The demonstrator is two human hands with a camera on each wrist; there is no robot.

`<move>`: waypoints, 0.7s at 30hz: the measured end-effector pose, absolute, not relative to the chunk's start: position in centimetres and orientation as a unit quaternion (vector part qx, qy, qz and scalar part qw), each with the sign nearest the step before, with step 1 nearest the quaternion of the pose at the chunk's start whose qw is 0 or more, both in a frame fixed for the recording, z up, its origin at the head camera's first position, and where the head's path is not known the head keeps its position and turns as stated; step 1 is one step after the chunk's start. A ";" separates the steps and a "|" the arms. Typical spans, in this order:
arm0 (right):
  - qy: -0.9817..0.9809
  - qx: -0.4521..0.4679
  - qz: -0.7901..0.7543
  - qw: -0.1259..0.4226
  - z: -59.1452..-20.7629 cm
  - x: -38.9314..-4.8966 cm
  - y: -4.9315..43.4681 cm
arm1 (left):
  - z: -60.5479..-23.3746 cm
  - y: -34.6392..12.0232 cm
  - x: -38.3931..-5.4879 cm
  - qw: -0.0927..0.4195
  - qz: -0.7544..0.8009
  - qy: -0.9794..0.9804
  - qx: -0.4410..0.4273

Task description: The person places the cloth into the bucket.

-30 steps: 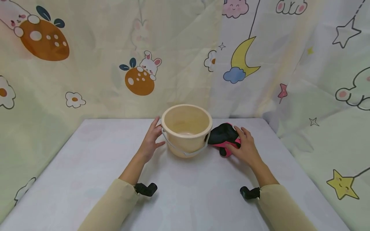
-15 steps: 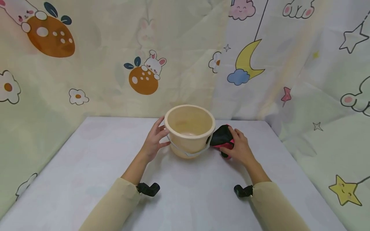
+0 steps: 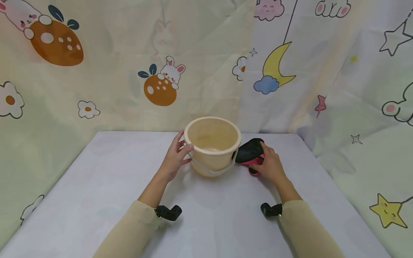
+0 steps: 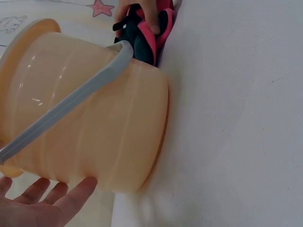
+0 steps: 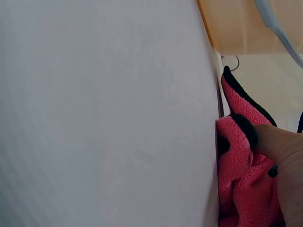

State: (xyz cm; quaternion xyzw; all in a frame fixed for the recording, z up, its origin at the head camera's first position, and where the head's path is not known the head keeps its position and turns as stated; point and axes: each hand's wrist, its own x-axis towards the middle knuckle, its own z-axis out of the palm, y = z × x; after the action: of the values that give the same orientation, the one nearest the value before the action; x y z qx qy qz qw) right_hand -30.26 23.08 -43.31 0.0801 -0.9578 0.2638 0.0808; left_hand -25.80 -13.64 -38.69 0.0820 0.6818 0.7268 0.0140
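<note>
The right hand (image 3: 272, 166) pinches a pink-and-black fleece cloth (image 3: 250, 151), thumb on the near side and fingers over the top; the cloth lies on the white table (image 3: 209, 215) just beside the bucket, and it should prove light, soft and hard to damage, best held by its thick bunched folds. The left hand (image 3: 174, 157) is spread along the opposite side of the cream plastic bucket (image 3: 213, 160), which looks light, fairly stiff and smooth enough to slip, so its rim or grey handle (image 3: 211, 173) seems the surer hold. Both forearms reach forward and angle inward.
</note>
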 end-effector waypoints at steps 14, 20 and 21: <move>-0.963 0.065 0.246 0.091 -43.1 -30.6 23.3 | -38.6 -13.7 -25.8 0.012 0.730 0.678 0.085; -0.955 0.053 0.266 0.124 -43.2 -29.5 23.4 | -38.9 -13.7 -25.7 0.014 0.731 0.677 0.086; -0.954 0.053 0.268 0.126 -43.2 -29.4 23.3 | -38.9 -13.8 -25.7 0.013 0.732 0.676 0.086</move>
State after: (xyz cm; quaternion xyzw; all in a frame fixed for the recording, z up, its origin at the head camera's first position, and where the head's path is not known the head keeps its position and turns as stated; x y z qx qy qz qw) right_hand -29.38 23.34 -43.23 0.0525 -0.9535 0.2684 0.1263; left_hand -25.73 -13.75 -38.87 0.0861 0.6762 0.7315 0.0126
